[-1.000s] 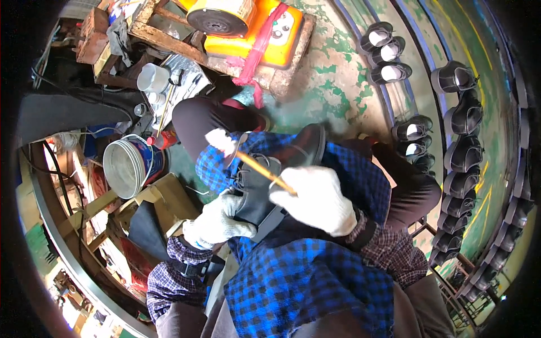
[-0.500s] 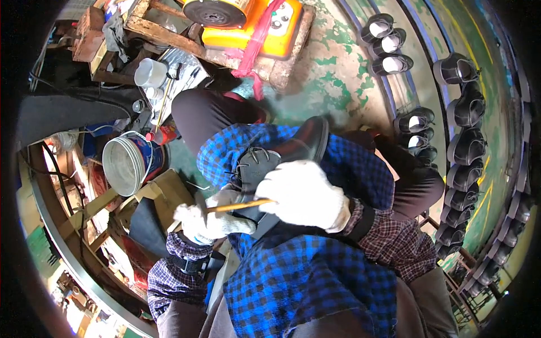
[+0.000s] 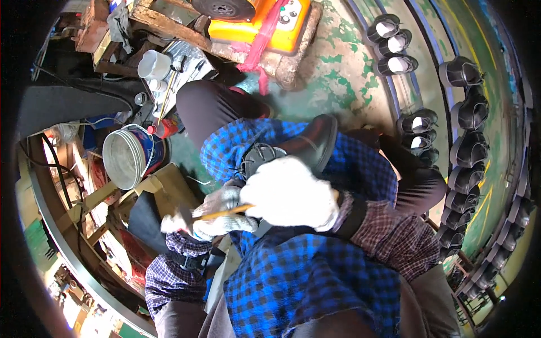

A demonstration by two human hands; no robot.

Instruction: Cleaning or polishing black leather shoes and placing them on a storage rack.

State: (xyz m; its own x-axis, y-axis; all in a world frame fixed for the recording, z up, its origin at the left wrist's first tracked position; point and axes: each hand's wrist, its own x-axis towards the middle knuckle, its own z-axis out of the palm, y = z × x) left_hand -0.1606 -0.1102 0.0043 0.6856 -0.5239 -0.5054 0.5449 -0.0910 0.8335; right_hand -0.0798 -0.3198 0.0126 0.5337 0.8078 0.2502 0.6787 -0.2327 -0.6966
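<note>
A black shoe lies on its side on my lap, over a blue checked cloth. My right hand, in a white glove, covers the near end of the shoe and grips a wooden-handled tool. The handle points left and ends in a dark head. My left hand, also gloved, is curled around the shoe's lower left end, just under the tool's handle. The part of the shoe beneath both hands is hidden.
A white bucket stands at the left beside a wooden bench. An orange machine and a white cup sit at the top. Rows of black shoes line a curved rack on the right.
The tool swung from pointing up over the shoe down to lying level toward the left. My right hand dropped lower over the shoe; my left hand stayed on the shoe's end.
</note>
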